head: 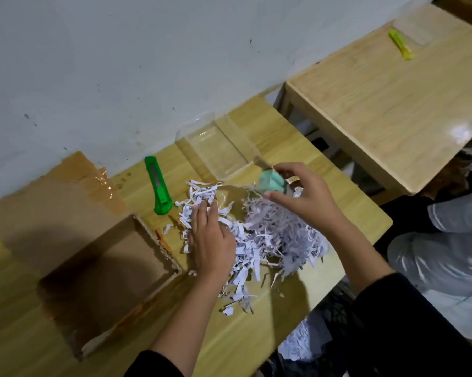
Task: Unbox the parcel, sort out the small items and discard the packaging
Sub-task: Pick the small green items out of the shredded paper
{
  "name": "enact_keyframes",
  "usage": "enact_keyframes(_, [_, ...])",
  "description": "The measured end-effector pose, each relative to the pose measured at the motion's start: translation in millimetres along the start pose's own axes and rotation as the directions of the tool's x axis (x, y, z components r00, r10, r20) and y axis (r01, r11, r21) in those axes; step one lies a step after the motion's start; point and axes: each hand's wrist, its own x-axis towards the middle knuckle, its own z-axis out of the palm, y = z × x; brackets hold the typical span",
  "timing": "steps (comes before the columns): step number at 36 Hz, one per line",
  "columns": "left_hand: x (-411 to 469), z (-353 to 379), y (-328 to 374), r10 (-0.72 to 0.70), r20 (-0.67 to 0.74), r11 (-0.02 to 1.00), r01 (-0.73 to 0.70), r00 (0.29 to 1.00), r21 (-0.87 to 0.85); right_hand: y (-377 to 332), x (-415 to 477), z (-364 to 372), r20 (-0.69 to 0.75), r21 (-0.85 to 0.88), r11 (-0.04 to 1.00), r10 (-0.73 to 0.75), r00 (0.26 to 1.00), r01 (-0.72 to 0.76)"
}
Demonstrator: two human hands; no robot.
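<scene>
An open brown corrugated cardboard box (98,273), its flap glossy with tape, sits on the pale wood-grain table (256,336) beside a heap of thin, crinkled shredded white paper (270,235) whose print is too fine to read. The left hand (211,240) lies flat on the shreds, fingers loosely spread; the right hand (303,193) pinches a small mint-green item (271,182), possibly soft and blurred, just beside a clear rectangular plastic tray (221,148). A green plastic utility knife (158,186) lies near the box.

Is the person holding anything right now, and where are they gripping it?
The right hand pinches a small mint-green item at its side; the left hand only presses into shredded paper.
</scene>
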Motion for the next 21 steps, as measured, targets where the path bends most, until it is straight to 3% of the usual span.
enact_keyframes(6, [-1, 7, 12, 0.064, 0.036, 0.998, -0.065, 0.997, 0.014, 4, 18, -23, -0.128, 0.454, 0.884, 0.188, 0.974, -0.111])
enact_keyframes(11, [1, 11, 17, 0.078, 0.04, 0.997, -0.079, 0.996, 0.028, 21, 53, -25, -0.242, 0.592, 0.797, 0.315, 0.918, -0.117])
enact_keyframes(14, [4, 14, 19, 0.078, 0.029, 0.996, -0.079, 0.997, 0.043, 33, 77, -18, -0.295, 0.526, 0.838, 0.34, 0.893, -0.145])
enact_keyframes(18, [8, 19, 21, 0.073, 0.008, 0.995, -0.074, 0.997, 0.061, 43, 111, -2, -0.286, 0.316, 0.923, 0.314, 0.905, -0.22])
enact_keyframes(21, [11, 21, 21, 0.069, -0.013, 0.996, -0.068, 0.998, 0.059, 44, 133, 10, -0.283, 0.095, 0.98, 0.193, 0.939, -0.173])
